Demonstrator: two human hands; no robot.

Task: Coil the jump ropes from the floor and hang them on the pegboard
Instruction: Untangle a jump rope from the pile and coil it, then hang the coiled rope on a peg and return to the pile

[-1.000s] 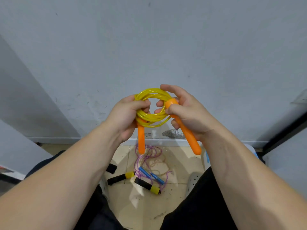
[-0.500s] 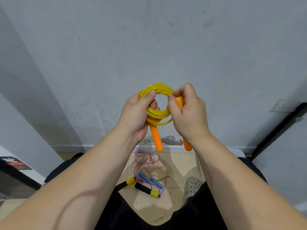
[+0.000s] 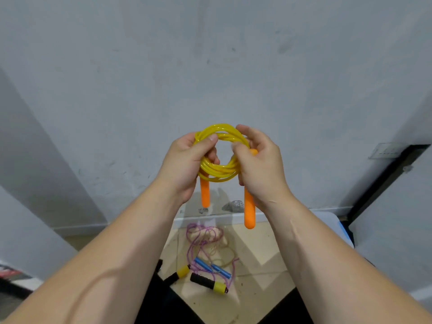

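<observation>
Hands meet in front of a grey wall (image 3: pixel 210 66), both on a yellow jump rope wound into a small round coil (image 3: pixel 219 170). On the coil's left side the left hand (image 3: pixel 184 162) grips the strands, thumb laid over the top and fingers curled through the ring from behind. On the other side the right hand (image 3: pixel 261 169) is curled round the strands, with its thumb tip at the ring's inner edge; how the hidden fingers lie cannot be told. The right handle (image 3: pixel 249 211), orange, hangs straight down below that palm, its top showing just above the thumb. The left handle (image 3: pixel 205 194), also orange, hangs below the left hand, its top hidden behind the coil. The coil is held upright, well above the floor (image 3: pixel 261 249), its hole facing the camera. Down between the forearms, other ropes lie in a loose tangle on the floor: a purple rope (image 3: pixel 203 239) with blue handles (image 3: pixel 212 267), and two black handles (image 3: pixel 208 282) with yellow caps, whose thin cord is hard to trace. Black trousers (image 3: pixel 163 307) fill the bottom edge.
</observation>
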